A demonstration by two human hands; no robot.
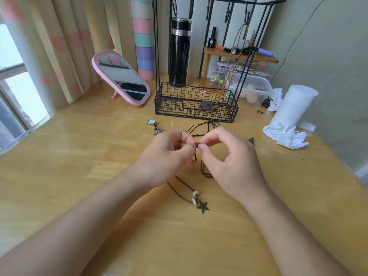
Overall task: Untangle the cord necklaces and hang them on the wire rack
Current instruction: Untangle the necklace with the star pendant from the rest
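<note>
A window [12, 76] fills the far left edge, with a curtain [65, 46] beside it. In the upper left of centre a pink mirror [121, 76] stands tilted on the table [79, 156], and a striped pastel tube [143, 36] rises behind it. A small metal charm [152, 122] lies on the wood just left of the hands.

At mid-frame the left hand [165, 154] pinches a dark knot [197, 144] between thumb and forefinger, its other fingers curled. From the knot dark cords [205, 170] drop to the table. One runs to the lower centre, where two pale beads [195, 197] and a star [203, 207] lie flat. More cord loops lie above the hands, near the rack [196, 104].

The rack stands at upper centre, a black flask [179, 52] at its back left. A tan necklace [234, 62] hangs from a hook at the rack's upper right, its dark pendant [207, 105] resting in the basket.

The right hand [233, 156] pinches the same knot from the other side, thumb and forefinger tips close to the left hand's. A dark triangle [252, 140] shows past its knuckles.

At upper right are a wooden shelf [264, 59] and a plastic box [256, 86]. Farther right are a white roll [294, 104] and crumpled tissue [284, 136].
</note>
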